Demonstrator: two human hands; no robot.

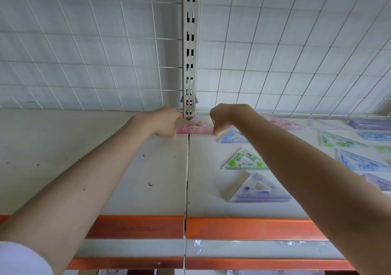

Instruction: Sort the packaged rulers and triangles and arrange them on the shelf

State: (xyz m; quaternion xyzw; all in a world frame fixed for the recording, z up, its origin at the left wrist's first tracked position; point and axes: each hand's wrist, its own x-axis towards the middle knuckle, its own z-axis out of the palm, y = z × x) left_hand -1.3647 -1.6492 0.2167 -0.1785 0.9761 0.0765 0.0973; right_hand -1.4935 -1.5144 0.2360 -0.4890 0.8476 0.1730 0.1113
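Left fingers: the fingers (pixel 172 114) of the left hand (pixel 164 121) are curled, with the tips at the left corner of the pink triangle (pixel 193 126); they seem to pinch it, but the contact itself is hidden by the hand
Right fingers: the fingers (pixel 215 130) of the right hand (pixel 227 115) are bent downward, tips touching the right corner of the same pink triangle; I cannot tell if they really hold it or only press it
Pink triangle: it lies flat at the back of the shelf (pixel 135 169), at 12 o'clock of the view, just under the slotted post (pixel 190 52) and across the seam between the two shelf boards
Blue triangle (pixel 229 137): near 1 o'clock from the middle, just beside the right hand, partly covered by the right forearm
Green triangle (pixel 243 160): at 3 o'clock from the middle, flat, apart from the blue one
Purple triangle (pixel 259 190): at 4 o'clock, flat, nearer to the front edge
Other packages: more triangles and rulers (pixel 369 123) are spread at 2 to 3 o'clock at the far right, too blurred to count
Back wall: white wire grid (pixel 84 52) behind the shelf
Front edge: orange strip (pixel 135 226) along the shelf, at 6 o'clock
Sleeve: white sleeve (pixel 21 257) at 8 o'clock, on the left arm
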